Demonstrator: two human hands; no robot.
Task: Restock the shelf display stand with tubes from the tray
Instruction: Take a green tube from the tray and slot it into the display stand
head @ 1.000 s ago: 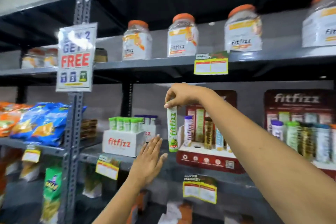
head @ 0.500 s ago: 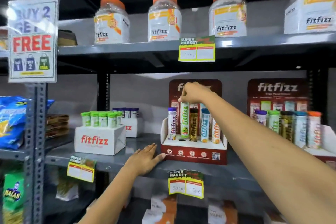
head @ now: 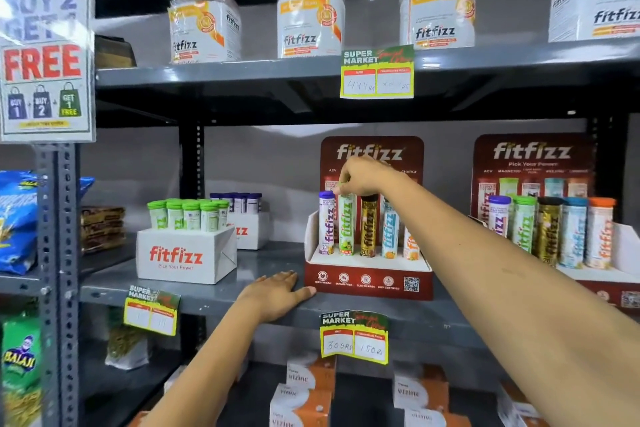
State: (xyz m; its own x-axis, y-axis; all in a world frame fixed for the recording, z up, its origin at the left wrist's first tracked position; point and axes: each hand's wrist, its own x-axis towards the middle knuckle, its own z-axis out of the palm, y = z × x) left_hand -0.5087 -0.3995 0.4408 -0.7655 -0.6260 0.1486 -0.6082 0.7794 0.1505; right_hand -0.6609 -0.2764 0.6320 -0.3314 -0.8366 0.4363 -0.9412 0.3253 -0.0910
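Note:
A red display stand (head: 367, 282) sits on the middle shelf and holds several upright tubes. My right hand (head: 363, 175) is above it, fingers pinched on the cap of a green-and-white tube (head: 346, 225) that stands in the second slot from the left, between a purple-capped tube (head: 326, 222) and a gold tube (head: 368, 227). My left hand (head: 277, 291) lies flat on the shelf, fingers spread, its tips touching the stand's lower left corner. A white tray box (head: 185, 255) with several green-capped tubes (head: 188, 215) stands to the left.
A second red stand (head: 623, 246) full of tubes sits at the right. Another white box with purple-capped tubes (head: 239, 201) is behind the tray. Large jars (head: 310, 10) line the upper shelf. Price tags (head: 355, 336) hang from the shelf edges; a steel post (head: 57, 253) stands at left.
My right hand carried the green tube rightward from open air and lowered it into the stand's second slot. My left hand dropped flat onto the shelf beside the stand.

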